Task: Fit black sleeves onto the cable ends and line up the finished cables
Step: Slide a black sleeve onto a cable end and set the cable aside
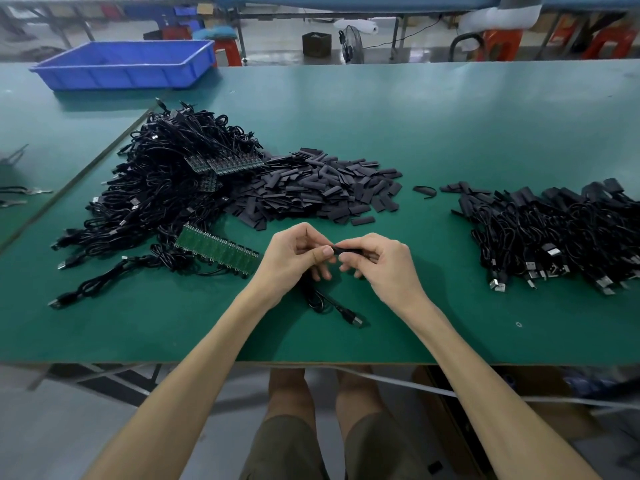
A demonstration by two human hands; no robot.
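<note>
Two hands meet above the table (450, 140): left hand (294, 258) grips the cable (330, 302), right hand (381, 265) pinches the black sleeve (348, 251).

Soft, even light, faint shadows on the green table (450, 133), wide-angle bowing and blur toward the edges.

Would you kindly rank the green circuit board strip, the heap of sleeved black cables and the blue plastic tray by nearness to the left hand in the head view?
From the left hand:
1. Green circuit board strip, just to its left.
2. Heap of sleeved black cables, well off to its right.
3. Blue plastic tray, far back-left corner.
</note>
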